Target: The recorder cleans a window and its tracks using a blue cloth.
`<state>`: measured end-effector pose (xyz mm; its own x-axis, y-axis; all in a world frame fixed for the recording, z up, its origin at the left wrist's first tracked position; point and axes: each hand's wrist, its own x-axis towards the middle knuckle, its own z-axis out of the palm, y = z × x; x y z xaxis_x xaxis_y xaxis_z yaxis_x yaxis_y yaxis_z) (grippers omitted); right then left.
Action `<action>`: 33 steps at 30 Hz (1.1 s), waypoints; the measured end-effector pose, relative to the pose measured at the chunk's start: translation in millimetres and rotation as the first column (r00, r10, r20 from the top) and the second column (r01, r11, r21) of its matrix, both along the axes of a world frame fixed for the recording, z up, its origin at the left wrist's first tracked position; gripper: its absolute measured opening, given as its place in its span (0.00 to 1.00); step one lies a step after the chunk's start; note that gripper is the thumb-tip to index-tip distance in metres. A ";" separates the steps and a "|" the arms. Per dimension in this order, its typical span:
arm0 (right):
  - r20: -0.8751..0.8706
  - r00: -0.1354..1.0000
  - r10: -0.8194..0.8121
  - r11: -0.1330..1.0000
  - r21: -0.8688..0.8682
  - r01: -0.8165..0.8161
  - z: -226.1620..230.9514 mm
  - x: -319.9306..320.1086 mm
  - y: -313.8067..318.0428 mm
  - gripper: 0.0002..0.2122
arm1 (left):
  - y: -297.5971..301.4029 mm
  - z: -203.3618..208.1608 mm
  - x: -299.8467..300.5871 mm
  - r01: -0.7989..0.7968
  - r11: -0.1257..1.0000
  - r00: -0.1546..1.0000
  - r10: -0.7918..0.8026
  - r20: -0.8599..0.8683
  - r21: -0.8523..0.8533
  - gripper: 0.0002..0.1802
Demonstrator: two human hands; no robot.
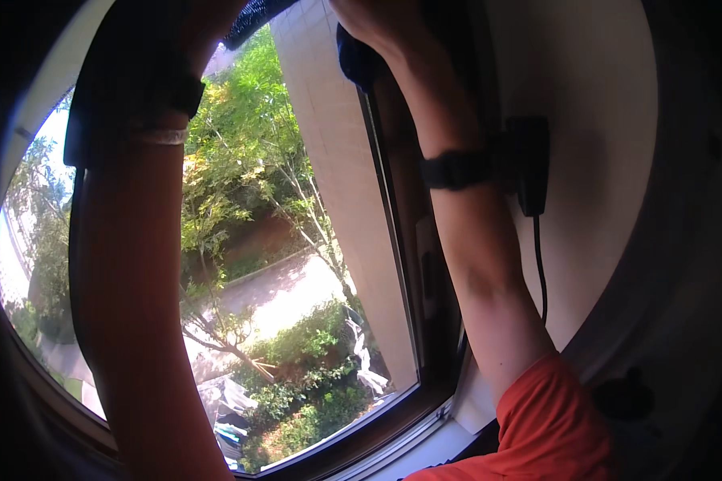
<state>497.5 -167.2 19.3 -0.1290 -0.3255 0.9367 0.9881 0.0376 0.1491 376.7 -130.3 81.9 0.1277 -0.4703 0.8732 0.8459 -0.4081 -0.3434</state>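
Observation:
Both my arms reach up across a window with a dark brown frame [405, 317]. At the top edge, my left hand [208, 20] is in deep shadow and cut off, so its fingers do not show. Beside it is a dark, textured piece that looks like cloth [255, 19]. My right hand [371, 20] is near the upper right of the window, its fingers beyond the picture. A dark blue, cloth-like piece [354, 60] hangs just below that hand, against the frame. Whether either hand grips these pieces is hidden.
A black strap [457, 170] circles my right forearm, with a black device [529, 164] and a dangling cable [541, 268] beside it. A pale wall [598, 160] stands to the right. A sill track [405, 445] runs below. Trees [241, 152] and a path show outside.

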 end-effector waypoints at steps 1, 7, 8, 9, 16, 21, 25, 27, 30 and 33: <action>-0.043 0.995 0.088 0.996 -0.007 -0.089 -13.2 -5.3 -4.1 0.16 | -10.1 -9.4 -2.2 0.015 0.999 0.999 -0.013 -0.033 0.041 0.33; -0.144 0.976 0.164 0.966 -0.175 -0.188 -157.1 -15.9 -8.3 0.20 | -8.8 -116.0 -1.2 0.156 0.967 0.928 -0.213 -0.304 -0.203 0.34; -0.234 0.969 0.077 0.961 -0.240 -0.135 -191.8 -14.6 -12.6 0.20 | -7.3 -150.6 5.9 0.186 0.954 0.898 -0.261 -0.353 -0.234 0.36; -0.333 0.938 0.102 0.927 -0.311 -0.211 -229.3 -16.0 -3.7 0.22 | -13.1 -182.5 1.7 0.102 0.934 0.876 -0.248 -0.415 -0.343 0.39; -0.351 0.931 0.099 0.827 -0.491 -0.273 -316.9 -32.6 -12.6 0.26 | -8.0 -270.8 -28.0 -0.172 0.876 0.661 -0.237 -0.712 -0.451 0.41; -0.336 0.941 0.041 0.868 -0.454 -0.200 -225.2 -23.7 -18.3 0.30 | -6.1 -173.0 -20.4 -0.009 0.945 0.677 -0.235 -0.698 -0.327 0.37; -0.317 0.946 -0.065 0.948 -0.317 -0.041 -125.1 -28.6 7.9 0.31 | 14.2 -75.7 -29.2 0.156 0.974 0.807 -0.222 -0.548 -0.166 0.32; -0.287 0.951 -0.114 0.972 -0.229 0.048 -77.8 -27.3 10.4 0.31 | 8.9 -25.5 -42.4 0.093 0.988 0.861 -0.143 -0.488 -0.125 0.32; -0.153 0.988 -0.020 0.982 -0.188 -0.009 -5.7 -41.2 5.6 0.30 | 27.4 33.2 -69.5 0.031 0.997 0.928 -0.057 -0.369 -0.075 0.31; -0.032 0.996 -0.083 0.990 -0.115 0.079 44.7 -66.3 18.2 0.29 | 19.7 49.4 -110.3 0.033 0.984 0.966 -0.077 -0.247 -0.177 0.32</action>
